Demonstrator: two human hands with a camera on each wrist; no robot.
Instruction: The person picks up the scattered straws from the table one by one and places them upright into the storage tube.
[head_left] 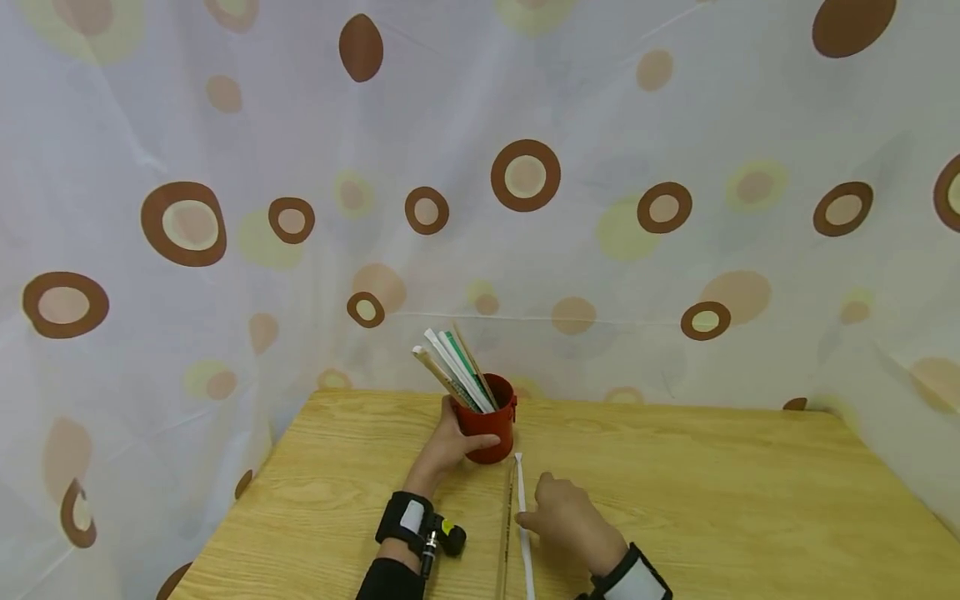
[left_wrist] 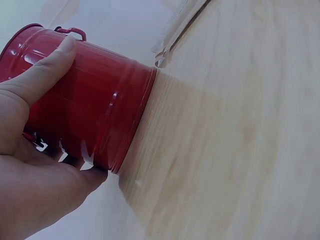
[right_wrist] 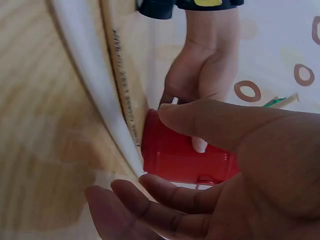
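My left hand (head_left: 446,443) grips a small red metal bucket (head_left: 498,433) from its left side, the thumb across the front and the other fingers behind. The bucket stands upright on the table, with several thin paper-wrapped sticks (head_left: 459,371) in white, green and tan leaning left out of it. In front of it lie a long white wrapped stick (head_left: 522,546) and, just to its left, a tan one with printed lettering (right_wrist: 120,70). Over the white stick's right side hovers my right hand (head_left: 573,521); the right wrist view shows its fingers apart and holding nothing.
A light wood-grain table (head_left: 712,492) extends to both sides. Behind it hangs a pale curtain (head_left: 465,275) patterned with brown, tan and yellow-green spots, meeting the table's back edge just behind the bucket. A black strap with a small device (head_left: 420,529) sits on my left wrist.
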